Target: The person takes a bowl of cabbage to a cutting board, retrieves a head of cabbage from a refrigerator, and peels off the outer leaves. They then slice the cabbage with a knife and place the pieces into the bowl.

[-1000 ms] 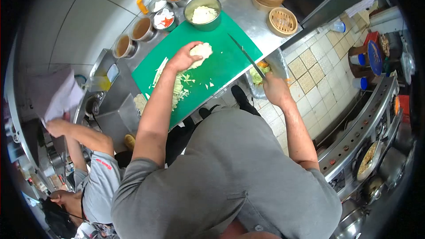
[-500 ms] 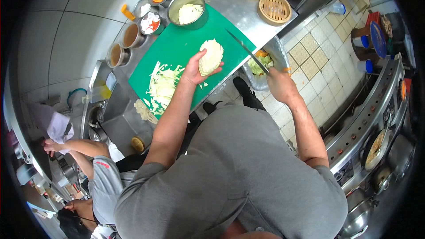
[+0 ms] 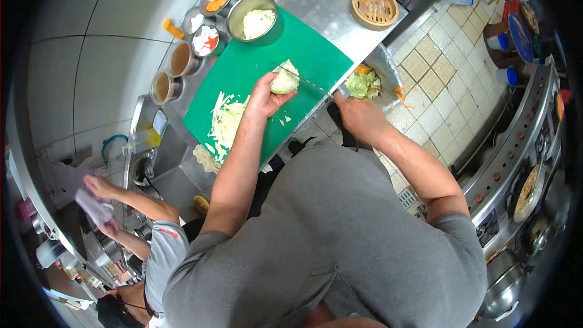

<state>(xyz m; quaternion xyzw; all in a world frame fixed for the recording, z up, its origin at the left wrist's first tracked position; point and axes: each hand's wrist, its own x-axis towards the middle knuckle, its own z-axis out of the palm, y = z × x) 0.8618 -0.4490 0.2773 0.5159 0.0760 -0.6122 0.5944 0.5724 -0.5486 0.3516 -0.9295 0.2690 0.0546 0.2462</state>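
My left hand point(image 3: 266, 98) holds a pale cabbage chunk point(image 3: 284, 80) over the green cutting board point(image 3: 316, 45), fingers wrapped along its near side. In my right hand point(image 3: 361, 118) is a knife point(image 3: 313, 85), its handle hidden in the fist. The thin blade lies across the cabbage from the right. Shredded cabbage point(image 3: 228, 120) is heaped on the board's lower left part, with a few loose bits point(image 3: 284, 120) by the near edge. A steel bowl point(image 3: 267, 35) of cut cabbage stands at the board's far end.
Bowls of carrot slices point(image 3: 214, 1) and other ingredients line the wall, beside brown-filled tubs point(image 3: 181, 61). Bamboo steamers point(image 3: 375, 9) stand far right. A lined bin point(image 3: 390, 64) of scraps sits off the counter's right edge. Another person point(image 3: 164, 237) handles a cloth at left.
My right hand has moved left and brought the knife from beside the board onto the cabbage. The cabbage is turned in my left hand. The other person's arms and cloth have shifted.
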